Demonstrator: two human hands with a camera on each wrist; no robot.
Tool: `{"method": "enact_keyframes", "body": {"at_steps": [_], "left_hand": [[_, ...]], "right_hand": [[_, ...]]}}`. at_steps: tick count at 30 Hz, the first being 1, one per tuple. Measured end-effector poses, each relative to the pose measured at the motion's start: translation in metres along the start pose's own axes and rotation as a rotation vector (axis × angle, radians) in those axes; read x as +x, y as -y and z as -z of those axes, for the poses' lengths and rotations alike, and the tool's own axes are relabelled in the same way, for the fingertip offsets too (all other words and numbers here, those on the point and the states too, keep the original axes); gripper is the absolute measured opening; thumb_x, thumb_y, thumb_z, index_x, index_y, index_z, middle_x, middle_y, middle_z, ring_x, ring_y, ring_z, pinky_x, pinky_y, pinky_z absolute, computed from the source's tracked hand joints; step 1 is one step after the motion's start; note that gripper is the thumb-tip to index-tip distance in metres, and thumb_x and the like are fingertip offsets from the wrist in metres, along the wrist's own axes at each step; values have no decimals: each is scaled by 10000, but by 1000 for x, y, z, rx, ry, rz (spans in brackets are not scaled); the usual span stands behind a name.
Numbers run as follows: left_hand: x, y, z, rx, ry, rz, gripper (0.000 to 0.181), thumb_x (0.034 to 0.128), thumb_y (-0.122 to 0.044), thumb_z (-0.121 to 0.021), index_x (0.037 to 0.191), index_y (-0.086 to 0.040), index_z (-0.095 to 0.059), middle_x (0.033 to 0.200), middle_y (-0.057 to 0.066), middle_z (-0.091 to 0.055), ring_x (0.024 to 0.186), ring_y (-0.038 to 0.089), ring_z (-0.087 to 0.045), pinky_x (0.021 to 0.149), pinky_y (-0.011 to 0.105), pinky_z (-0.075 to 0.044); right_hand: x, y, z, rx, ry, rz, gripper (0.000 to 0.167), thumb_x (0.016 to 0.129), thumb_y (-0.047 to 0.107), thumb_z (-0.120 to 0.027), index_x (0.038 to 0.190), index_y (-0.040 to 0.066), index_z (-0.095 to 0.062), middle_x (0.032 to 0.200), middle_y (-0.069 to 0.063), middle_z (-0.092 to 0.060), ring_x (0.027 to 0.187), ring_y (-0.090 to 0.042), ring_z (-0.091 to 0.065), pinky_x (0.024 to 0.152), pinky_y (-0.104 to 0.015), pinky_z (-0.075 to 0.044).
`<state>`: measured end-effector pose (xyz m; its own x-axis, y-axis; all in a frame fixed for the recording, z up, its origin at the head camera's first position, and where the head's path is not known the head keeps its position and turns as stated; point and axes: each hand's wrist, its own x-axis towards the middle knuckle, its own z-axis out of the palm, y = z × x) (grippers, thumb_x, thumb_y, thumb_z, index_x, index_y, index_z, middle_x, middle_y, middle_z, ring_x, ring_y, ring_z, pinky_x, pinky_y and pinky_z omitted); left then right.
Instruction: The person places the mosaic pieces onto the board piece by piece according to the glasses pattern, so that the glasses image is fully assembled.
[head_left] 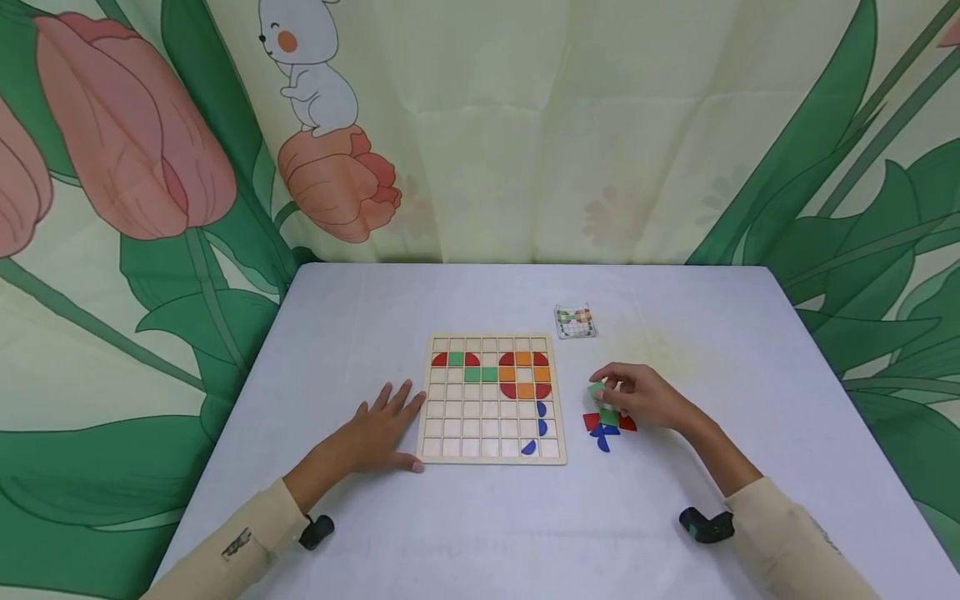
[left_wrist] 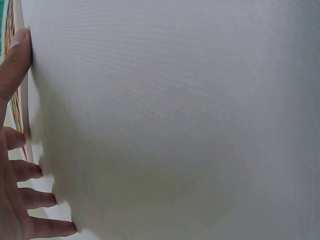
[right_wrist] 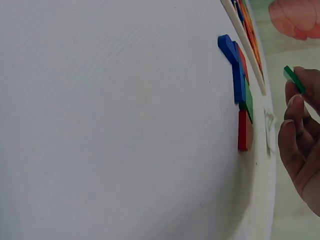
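Note:
A wooden grid board lies mid-table in the head view, with red, green, orange and blue pieces in some cells. My left hand rests on the table with fingers spread. Its thumb and a fingertip touch the board's left edge. To the right of the board, my right hand pinches a green tile between thumb and fingers, raised off the table. Below that hand sits a small heap of loose pieces: a red piece, a green tile and blue pieces, partly hidden by the fingers.
A small pattern card lies behind the heap, near the board's upper right corner. White cloth covers the table. A printed curtain hangs behind it.

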<state>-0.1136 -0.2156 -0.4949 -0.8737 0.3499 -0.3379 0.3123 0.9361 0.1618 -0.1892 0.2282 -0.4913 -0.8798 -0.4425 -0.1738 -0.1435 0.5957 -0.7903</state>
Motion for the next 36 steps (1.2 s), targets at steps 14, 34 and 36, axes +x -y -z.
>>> {"method": "enact_keyframes", "body": {"at_steps": [14,34,36], "left_hand": [[0,1,0,6,1,1,1110,765,-645,-766,1605,-142,-244,1673,186,-162,1512,500,-156,1069,730,-324],[3,3,-2,8,-1,-1,1121,748,-673,-760,1600,-142,-261,1672,186,-169,1510,500,-166,1064,732,-327],[3,2,-2,5,1,0,1120,750,-674,-758,1601,-144,-260,1673,184,-167,1511,500,-163,1066,733,-324]], "right_hand": [[27,33,-35,40,32,18,304,920,205,-742,1197,83,-720,893,-48,-652,659,-191,-594,620,-266,-560],[62,66,-49,7,105,111,340,934,151,-710,1265,74,-700,983,-42,-691,704,-204,-613,612,-236,-513],[66,69,-51,-9,109,125,334,935,144,-705,1261,70,-701,973,-40,-692,683,-189,-594,604,-236,-503]]}}
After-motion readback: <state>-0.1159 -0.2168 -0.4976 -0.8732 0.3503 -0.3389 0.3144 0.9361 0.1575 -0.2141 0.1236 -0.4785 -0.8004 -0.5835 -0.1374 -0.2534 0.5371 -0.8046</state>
